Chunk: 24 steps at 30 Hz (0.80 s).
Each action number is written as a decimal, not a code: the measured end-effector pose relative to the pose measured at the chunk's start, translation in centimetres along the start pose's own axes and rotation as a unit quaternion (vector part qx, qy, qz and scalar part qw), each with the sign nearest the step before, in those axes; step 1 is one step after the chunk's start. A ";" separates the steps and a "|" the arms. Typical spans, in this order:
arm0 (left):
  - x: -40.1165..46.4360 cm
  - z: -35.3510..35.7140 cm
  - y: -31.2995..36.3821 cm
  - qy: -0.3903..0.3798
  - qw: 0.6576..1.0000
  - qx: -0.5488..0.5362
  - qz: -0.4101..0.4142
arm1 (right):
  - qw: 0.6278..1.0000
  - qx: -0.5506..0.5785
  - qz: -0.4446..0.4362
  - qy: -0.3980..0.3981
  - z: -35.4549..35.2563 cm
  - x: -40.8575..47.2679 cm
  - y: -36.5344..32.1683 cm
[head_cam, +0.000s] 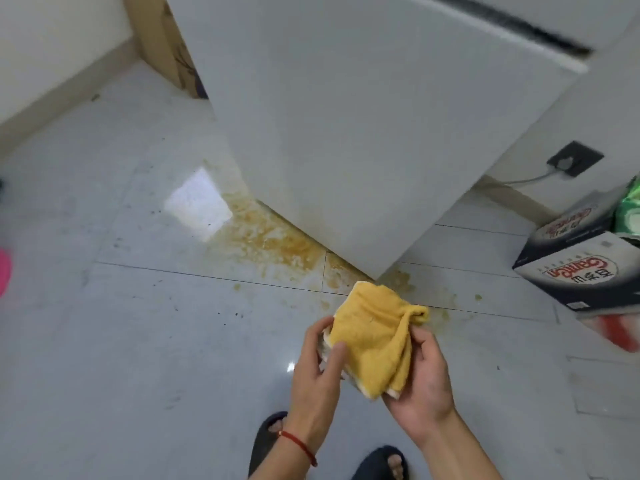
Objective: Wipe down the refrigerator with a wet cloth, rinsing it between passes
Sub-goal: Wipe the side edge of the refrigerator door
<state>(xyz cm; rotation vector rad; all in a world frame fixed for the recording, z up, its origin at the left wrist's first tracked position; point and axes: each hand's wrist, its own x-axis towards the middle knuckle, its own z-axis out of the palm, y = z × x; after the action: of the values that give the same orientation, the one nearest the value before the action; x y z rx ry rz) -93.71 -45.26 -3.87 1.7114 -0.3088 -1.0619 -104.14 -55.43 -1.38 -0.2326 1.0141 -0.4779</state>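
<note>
The white refrigerator (349, 126) fills the upper middle of the view, seen from above, its lower door closed. Below its bottom corner I hold a folded yellow cloth (375, 336) with both hands. My left hand (317, 368) pinches the cloth's left edge, thumb on top. My right hand (426, 382) cups the right side from underneath, fingers curled around a bunched corner. The cloth is held clear of the refrigerator, a little in front of its base.
An orange-brown stain (277, 244) spreads on the grey tile floor along the refrigerator's base. A printed cardboard box (578, 268) stands at the right, with a wall socket (575, 159) and cable behind it. My sandalled feet (270, 441) are below. A pink object (4, 271) sits at the left edge.
</note>
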 end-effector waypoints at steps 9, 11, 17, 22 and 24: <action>-13.7 -19.4 19.7 0.170 0.984 -0.033 -0.039 | 0.941 -0.302 0.050 -0.142 23.7 -17.5 1.2; -16.1 -23.4 23.6 0.203 0.978 -0.044 -0.032 | 0.901 -0.386 0.037 -0.196 28.8 -20.4 1.5; -19.6 -38.1 29.9 0.266 0.963 -0.040 0.022 | 0.739 -0.588 -0.054 -0.323 44.2 -25.1 6.6; -19.7 -50.2 31.0 0.346 0.938 -0.011 0.000 | 0.615 -0.678 -0.164 -0.369 52.7 -24.4 13.7; -19.3 -54.8 31.1 0.357 0.932 -0.059 -0.015 | 0.558 -0.716 -0.209 -0.362 56.0 -23.2 16.4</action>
<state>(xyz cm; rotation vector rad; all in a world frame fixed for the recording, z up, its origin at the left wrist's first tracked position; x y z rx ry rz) -53.86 -10.86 35.75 1.8672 0.2431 -0.4079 -61.86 -31.68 38.42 -2.0311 0.2459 0.1951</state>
